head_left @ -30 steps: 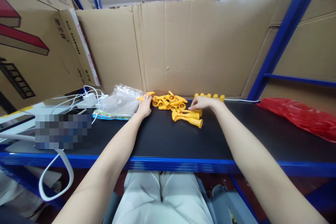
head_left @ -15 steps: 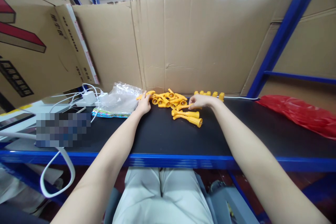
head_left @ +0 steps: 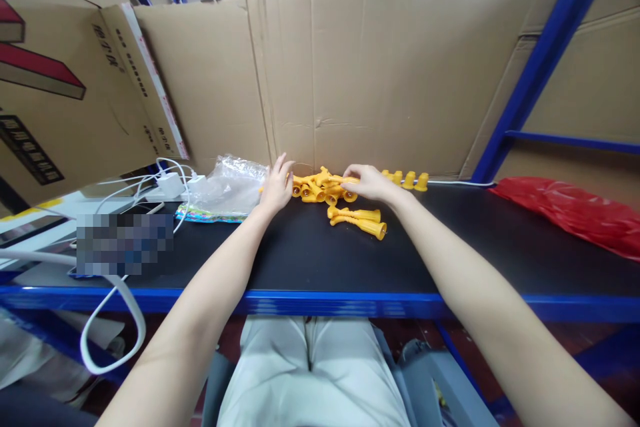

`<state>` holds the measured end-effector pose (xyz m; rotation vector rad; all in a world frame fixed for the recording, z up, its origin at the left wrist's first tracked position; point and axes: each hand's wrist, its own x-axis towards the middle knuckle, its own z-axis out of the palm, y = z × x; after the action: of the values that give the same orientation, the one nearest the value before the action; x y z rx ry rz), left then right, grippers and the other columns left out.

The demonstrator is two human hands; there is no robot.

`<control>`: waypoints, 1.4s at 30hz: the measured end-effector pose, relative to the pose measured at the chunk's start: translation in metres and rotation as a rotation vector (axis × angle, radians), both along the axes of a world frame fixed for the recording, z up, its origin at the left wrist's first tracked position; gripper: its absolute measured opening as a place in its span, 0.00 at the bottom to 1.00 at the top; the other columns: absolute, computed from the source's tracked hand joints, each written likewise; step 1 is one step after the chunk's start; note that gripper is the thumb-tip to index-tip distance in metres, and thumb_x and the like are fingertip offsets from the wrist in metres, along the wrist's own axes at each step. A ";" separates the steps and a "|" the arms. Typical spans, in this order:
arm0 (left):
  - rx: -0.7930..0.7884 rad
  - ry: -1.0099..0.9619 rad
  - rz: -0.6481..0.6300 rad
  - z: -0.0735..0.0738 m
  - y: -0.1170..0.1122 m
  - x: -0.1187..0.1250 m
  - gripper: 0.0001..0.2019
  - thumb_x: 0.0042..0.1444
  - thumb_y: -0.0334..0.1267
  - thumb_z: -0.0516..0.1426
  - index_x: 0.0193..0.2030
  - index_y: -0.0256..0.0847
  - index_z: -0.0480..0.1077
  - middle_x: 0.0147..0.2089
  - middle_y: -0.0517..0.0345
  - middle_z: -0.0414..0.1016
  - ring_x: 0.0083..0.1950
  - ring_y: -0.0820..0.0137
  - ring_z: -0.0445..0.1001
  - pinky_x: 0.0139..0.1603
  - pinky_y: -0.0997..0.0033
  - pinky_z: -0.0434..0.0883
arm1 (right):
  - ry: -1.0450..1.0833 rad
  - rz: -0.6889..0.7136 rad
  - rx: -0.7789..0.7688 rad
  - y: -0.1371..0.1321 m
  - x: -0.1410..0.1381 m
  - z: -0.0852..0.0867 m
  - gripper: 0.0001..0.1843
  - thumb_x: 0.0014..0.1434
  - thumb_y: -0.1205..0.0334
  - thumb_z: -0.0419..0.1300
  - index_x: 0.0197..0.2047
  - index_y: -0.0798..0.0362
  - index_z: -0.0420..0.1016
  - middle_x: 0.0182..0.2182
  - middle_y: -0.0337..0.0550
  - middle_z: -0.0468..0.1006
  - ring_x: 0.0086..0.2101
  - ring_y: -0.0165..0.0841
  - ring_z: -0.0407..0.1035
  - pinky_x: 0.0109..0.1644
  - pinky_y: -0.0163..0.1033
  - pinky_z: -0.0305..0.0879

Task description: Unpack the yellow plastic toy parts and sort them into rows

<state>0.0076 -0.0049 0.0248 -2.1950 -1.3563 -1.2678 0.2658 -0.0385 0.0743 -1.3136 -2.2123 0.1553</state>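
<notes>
A pile of yellow plastic horn-shaped pieces (head_left: 320,188) lies on the black shelf top (head_left: 310,260) against the cardboard wall. My left hand (head_left: 276,185) is raised at the pile's left edge, fingers spread. My right hand (head_left: 367,181) reaches over the pile from the right, fingers curled on one yellow piece. Two more yellow pieces (head_left: 357,221) lie side by side just in front of the pile. A short row of small yellow caps (head_left: 409,179) stands behind my right wrist.
A clear plastic bag (head_left: 227,187) lies on a colourful card left of the pile. White chargers and cables (head_left: 170,185) sit further left. A red plastic bag (head_left: 575,213) lies at the right. Cardboard (head_left: 375,73) walls the back, and a blue rail (head_left: 320,303) edges the shelf.
Both hands have moved back toward the cardboard. My left hand lifted off the shelf and spread. My right hand shifted left over the pile and closed on a yellow piece.
</notes>
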 end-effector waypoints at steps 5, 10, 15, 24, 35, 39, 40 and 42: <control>0.058 0.135 -0.166 0.018 -0.027 0.023 0.21 0.63 0.42 0.48 0.61 0.41 0.60 0.56 0.47 0.70 0.55 0.65 0.70 0.55 0.63 0.66 | -0.183 0.055 0.411 0.000 -0.016 -0.012 0.10 0.59 0.64 0.54 0.44 0.55 0.69 0.42 0.50 0.76 0.42 0.39 0.69 0.46 0.42 0.55; -0.023 0.213 -0.042 0.014 -0.031 0.031 0.19 0.60 0.41 0.50 0.58 0.43 0.64 0.49 0.51 0.75 0.47 0.64 0.75 0.46 0.67 0.69 | -0.261 0.065 0.444 -0.003 -0.024 -0.017 0.13 0.63 0.62 0.50 0.48 0.56 0.68 0.46 0.53 0.75 0.44 0.41 0.68 0.47 0.44 0.53; -0.076 0.229 0.076 0.017 -0.035 0.033 0.18 0.58 0.41 0.52 0.55 0.45 0.66 0.48 0.53 0.77 0.45 0.64 0.76 0.43 0.69 0.68 | -0.321 0.007 0.339 -0.004 -0.027 -0.020 0.15 0.65 0.62 0.47 0.52 0.56 0.67 0.49 0.54 0.75 0.47 0.42 0.67 0.46 0.44 0.51; -0.159 0.214 0.126 0.024 -0.044 0.042 0.17 0.57 0.42 0.53 0.53 0.43 0.66 0.37 0.54 0.77 0.40 0.65 0.76 0.39 0.71 0.65 | -0.378 -0.044 0.542 -0.005 -0.023 -0.014 0.10 0.61 0.68 0.50 0.44 0.54 0.68 0.41 0.51 0.75 0.40 0.41 0.66 0.45 0.44 0.47; -0.469 -0.147 -0.134 0.028 -0.040 0.045 0.10 0.49 0.38 0.57 0.39 0.40 0.70 0.22 0.64 0.68 0.22 0.74 0.66 0.27 0.75 0.61 | -0.466 -0.067 0.616 -0.006 -0.023 -0.012 0.14 0.57 0.74 0.48 0.43 0.53 0.68 0.38 0.50 0.74 0.40 0.40 0.64 0.47 0.46 0.46; -0.777 -0.250 -0.295 0.031 -0.040 0.040 0.07 0.53 0.40 0.54 0.32 0.39 0.68 0.15 0.67 0.61 0.16 0.77 0.61 0.22 0.76 0.58 | -0.462 -0.032 0.639 -0.006 -0.024 -0.012 0.14 0.60 0.74 0.46 0.44 0.53 0.69 0.39 0.50 0.74 0.42 0.40 0.63 0.50 0.47 0.46; -0.792 -0.265 -0.306 0.031 -0.040 0.039 0.07 0.53 0.40 0.54 0.31 0.38 0.68 0.14 0.67 0.60 0.16 0.78 0.61 0.22 0.77 0.58 | -0.459 -0.018 0.640 -0.005 -0.023 -0.012 0.14 0.61 0.74 0.46 0.44 0.54 0.69 0.39 0.50 0.74 0.42 0.40 0.63 0.50 0.47 0.46; -0.768 -0.287 -0.272 0.030 -0.039 0.037 0.06 0.51 0.39 0.55 0.31 0.39 0.68 0.15 0.67 0.61 0.15 0.78 0.60 0.21 0.77 0.57 | -0.452 0.010 0.628 -0.002 -0.022 -0.015 0.13 0.61 0.72 0.46 0.45 0.55 0.69 0.40 0.50 0.75 0.42 0.40 0.64 0.52 0.48 0.45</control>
<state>0.0450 -0.0441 0.0553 -2.8593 -1.9613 -1.3389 0.2438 -0.0409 0.0592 -1.0395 -2.3292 -0.8420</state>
